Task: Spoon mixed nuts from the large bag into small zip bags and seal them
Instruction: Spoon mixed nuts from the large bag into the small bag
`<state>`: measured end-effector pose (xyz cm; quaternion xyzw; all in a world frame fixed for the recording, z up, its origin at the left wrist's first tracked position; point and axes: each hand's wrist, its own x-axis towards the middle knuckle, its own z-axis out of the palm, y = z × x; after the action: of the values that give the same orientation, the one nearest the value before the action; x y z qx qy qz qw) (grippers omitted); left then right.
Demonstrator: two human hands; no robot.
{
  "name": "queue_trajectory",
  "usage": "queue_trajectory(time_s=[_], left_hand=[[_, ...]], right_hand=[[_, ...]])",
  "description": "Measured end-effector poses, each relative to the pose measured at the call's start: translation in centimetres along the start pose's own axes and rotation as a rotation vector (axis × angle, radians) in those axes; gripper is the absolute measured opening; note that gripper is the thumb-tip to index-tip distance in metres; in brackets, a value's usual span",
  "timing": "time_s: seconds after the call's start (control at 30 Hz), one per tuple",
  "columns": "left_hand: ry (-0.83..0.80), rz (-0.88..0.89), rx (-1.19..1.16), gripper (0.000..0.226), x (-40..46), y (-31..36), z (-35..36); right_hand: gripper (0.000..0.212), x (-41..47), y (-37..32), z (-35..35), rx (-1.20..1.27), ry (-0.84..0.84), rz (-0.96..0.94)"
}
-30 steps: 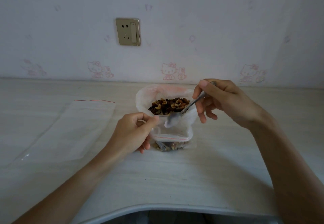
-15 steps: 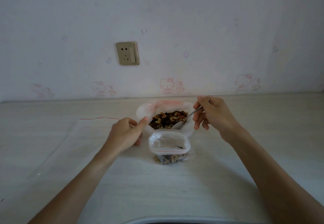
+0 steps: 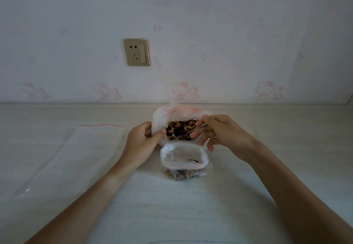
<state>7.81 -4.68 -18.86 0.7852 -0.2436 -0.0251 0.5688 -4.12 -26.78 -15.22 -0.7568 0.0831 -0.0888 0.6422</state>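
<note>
The large bag (image 3: 168, 117) of mixed nuts (image 3: 180, 129) sits open at the back of the tabletop (image 3: 191, 205), and the small zip bag (image 3: 184, 159) stands just in front of it, mouth open, a few nuts at its bottom. The right hand (image 3: 221, 133) pinches the spoon (image 3: 188, 135), bowl dug into the nuts, handle slanting up-right; the zip bag lies just toward the person. The left hand (image 3: 142, 140) grips the large bag's rim. A second ago it held the zip bag while the spoon hovered above it.

A gold wall socket (image 3: 136, 52) sits above pink cartoon cat prints (image 3: 180, 90) along the wallpaper, behind the pale table (image 3: 172, 205).
</note>
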Motion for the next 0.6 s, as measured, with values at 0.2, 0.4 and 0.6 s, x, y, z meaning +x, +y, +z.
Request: queue_trajectory(time_s=[0.2, 0.4, 0.6], left_hand=[[-0.034, -0.018, -0.135, 0.013, -0.3, 0.4, 0.4], [-0.036, -0.051, -0.174, 0.010, -0.4, 0.6, 0.3], [-0.035, -0.138, -0.129, 0.032, -0.2, 1.1, -0.4]], right_hand=[[0.040, 0.3, 0.6, 0.1, 0.109, 0.031, 0.070], [0.038, 0.5, 0.8, -0.2, 0.227, 0.107, 0.128], [0.039, 0.6, 0.6, -0.8, 0.322, 0.191, 0.163]])
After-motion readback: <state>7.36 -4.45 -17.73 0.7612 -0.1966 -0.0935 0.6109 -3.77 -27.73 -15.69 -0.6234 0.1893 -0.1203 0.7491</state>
